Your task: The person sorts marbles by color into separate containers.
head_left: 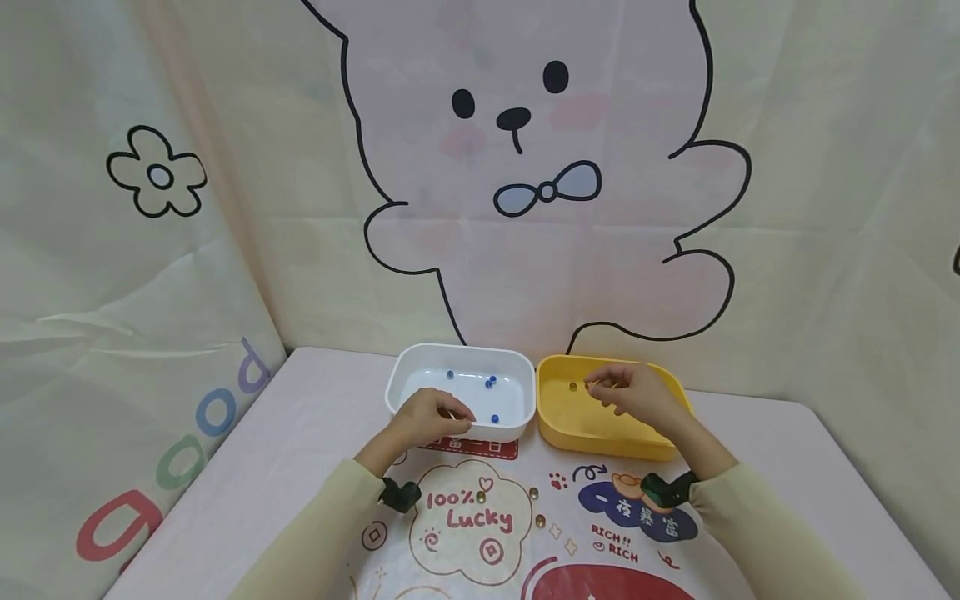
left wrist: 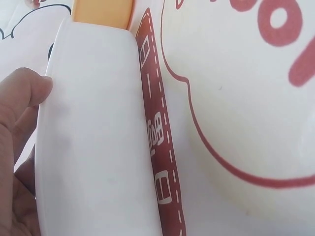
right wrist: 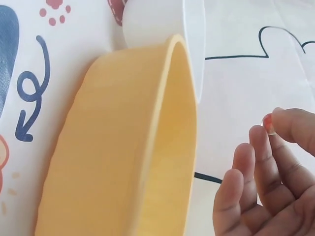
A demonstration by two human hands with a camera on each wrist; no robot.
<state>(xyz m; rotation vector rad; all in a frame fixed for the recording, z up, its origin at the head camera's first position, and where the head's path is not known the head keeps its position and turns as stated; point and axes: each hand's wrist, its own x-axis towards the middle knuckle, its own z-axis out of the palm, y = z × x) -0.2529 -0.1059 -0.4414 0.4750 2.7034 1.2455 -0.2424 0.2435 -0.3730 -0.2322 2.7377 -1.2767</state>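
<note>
My left hand (head_left: 435,415) is at the near rim of a white plastic tub (head_left: 401,371). In the left wrist view its thumb overlaps the tub's rim, while the other fingers pass behind the wall; whether they pinch anything is hidden. Several small blue beads (head_left: 495,418) lie inside the white tub. Above a yellow tub (head_left: 607,446), my right hand (head_left: 637,396) pinches a clear orange-red bead (right wrist: 267,124) between thumb and forefinger, the other fingers spread. An amber bead (head_left: 573,386) lies on the yellow tub's floor.
Three amber-gold beads lie on the printed tablecloth (head_left: 330,433) nearer to me, one bead (head_left: 540,521) lowest. The tubs stand side by side near the table's back edge. Behind them hangs a curtain (head_left: 645,250) printed with a bear.
</note>
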